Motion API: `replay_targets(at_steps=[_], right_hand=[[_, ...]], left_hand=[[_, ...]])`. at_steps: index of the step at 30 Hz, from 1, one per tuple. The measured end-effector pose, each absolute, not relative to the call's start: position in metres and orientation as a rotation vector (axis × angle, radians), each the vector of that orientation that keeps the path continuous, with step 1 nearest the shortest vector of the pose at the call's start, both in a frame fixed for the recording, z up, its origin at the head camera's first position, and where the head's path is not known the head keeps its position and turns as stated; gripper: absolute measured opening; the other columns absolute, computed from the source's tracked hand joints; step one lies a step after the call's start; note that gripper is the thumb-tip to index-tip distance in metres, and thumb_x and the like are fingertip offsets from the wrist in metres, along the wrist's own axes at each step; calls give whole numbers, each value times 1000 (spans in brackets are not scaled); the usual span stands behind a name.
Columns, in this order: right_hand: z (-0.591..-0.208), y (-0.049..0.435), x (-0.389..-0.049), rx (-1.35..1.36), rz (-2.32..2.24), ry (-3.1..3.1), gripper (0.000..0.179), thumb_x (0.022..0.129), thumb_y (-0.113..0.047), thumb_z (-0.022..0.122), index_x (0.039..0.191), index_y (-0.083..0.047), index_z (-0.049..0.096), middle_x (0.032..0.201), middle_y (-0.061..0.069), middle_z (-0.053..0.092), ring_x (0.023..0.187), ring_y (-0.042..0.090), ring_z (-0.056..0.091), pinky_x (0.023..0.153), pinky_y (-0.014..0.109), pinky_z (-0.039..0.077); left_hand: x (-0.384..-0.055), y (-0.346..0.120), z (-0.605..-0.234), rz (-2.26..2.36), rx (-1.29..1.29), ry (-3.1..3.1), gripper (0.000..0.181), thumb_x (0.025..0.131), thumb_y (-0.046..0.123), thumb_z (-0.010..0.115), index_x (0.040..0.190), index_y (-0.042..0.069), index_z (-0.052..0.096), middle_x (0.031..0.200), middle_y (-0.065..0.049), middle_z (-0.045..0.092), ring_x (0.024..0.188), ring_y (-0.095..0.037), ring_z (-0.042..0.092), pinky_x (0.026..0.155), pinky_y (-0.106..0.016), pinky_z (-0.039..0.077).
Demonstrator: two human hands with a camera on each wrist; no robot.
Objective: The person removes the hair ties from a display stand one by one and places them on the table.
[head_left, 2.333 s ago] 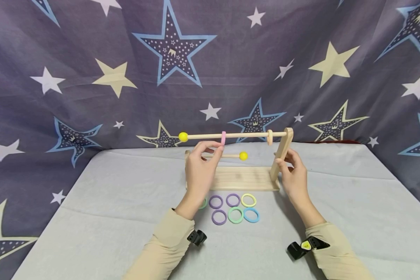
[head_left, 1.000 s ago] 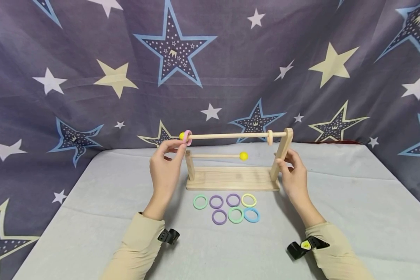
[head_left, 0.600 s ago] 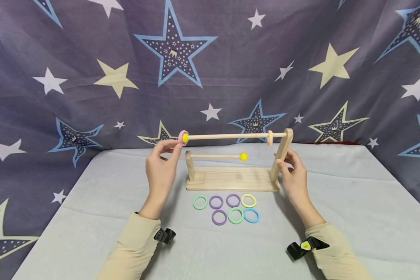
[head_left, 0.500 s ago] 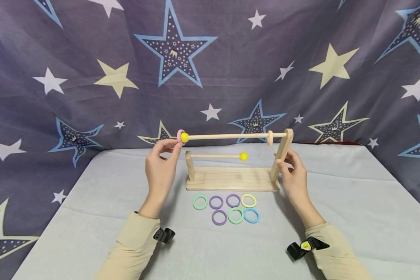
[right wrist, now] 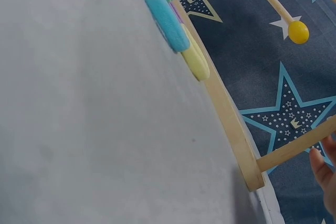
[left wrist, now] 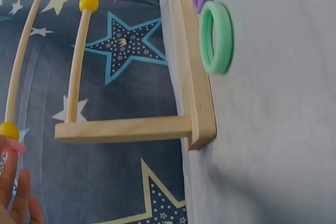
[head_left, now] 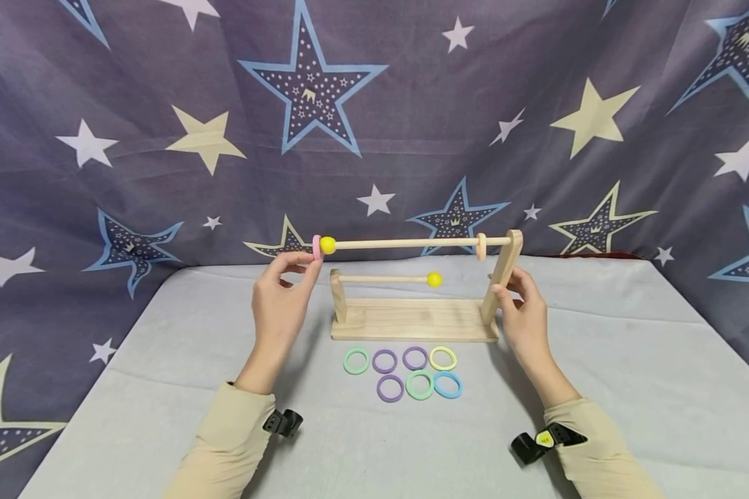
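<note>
A pink ring (head_left: 316,247) is pinched between the thumb and fingers of my left hand (head_left: 281,298). It stands on edge just left of the yellow ball (head_left: 327,245) that caps the long upper rod (head_left: 406,243). In the left wrist view the pink ring (left wrist: 14,146) shows beside that ball, partly behind fingers. My right hand (head_left: 524,319) grips the tall right post (head_left: 503,277) of the wooden stand (head_left: 412,320). A pale wooden ring (head_left: 481,246) hangs on the upper rod near this post. The shorter lower rod (head_left: 381,278) carries no ring.
In front of the stand several loose rings lie on the grey cloth: green (head_left: 356,361), purple (head_left: 385,361), yellow (head_left: 443,358), blue (head_left: 448,384). The lower rod's yellow ball (head_left: 434,279) points right. A star-patterned curtain (head_left: 374,125) hangs behind.
My left hand has slid the pink ring leftward along the upper rod, over its yellow ball and off the end. The right hand keeps its grip on the post.
</note>
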State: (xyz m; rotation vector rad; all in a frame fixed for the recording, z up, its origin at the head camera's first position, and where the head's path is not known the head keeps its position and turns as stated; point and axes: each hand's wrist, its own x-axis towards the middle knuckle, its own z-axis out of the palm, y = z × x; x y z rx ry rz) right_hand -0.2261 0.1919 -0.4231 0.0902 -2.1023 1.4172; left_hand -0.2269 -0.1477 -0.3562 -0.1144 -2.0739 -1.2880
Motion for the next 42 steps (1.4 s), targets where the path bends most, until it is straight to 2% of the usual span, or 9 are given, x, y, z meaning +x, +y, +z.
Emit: replay_targets(at_steps=[12, 22, 33, 42], right_hand=[[-424, 192, -227, 98, 1427, -2097, 41, 96, -11, 64, 134, 1, 55, 117, 17, 67, 100, -3, 55, 74, 14, 45], [-424, 192, -228, 96, 1420, -2095, 39, 96, -10, 63, 133, 1, 55, 116, 18, 67, 99, -3, 55, 74, 14, 45], [-424, 192, -228, 98, 1418, -2092, 39, 96, -10, 64, 133, 1, 55, 116, 17, 67, 98, -3, 55, 74, 14, 45], [-425, 192, -229, 98, 1424, -2084, 39, 96, -10, 63, 133, 2, 55, 115, 19, 66, 99, -2, 55, 74, 14, 45]], left_hand=[[-219, -163, -360, -1018, -442, -2206, 11, 85, 11, 78, 95, 12, 72, 93, -3, 71, 86, -18, 62, 73, -36, 49], [-212, -169, -363, -971, -642, -2264, 13, 83, 11, 81, 92, 14, 72, 85, -1, 69, 82, -12, 61, 74, -30, 48], [-205, -169, -363, -1021, -800, -2405, 15, 83, 11, 80, 91, 20, 71, 83, 12, 66, 81, -9, 61, 76, -34, 50], [-201, -168, -365, -1143, -837, -2602, 13, 86, 15, 78, 90, 25, 70, 81, 15, 64, 81, -10, 62, 82, -37, 48]])
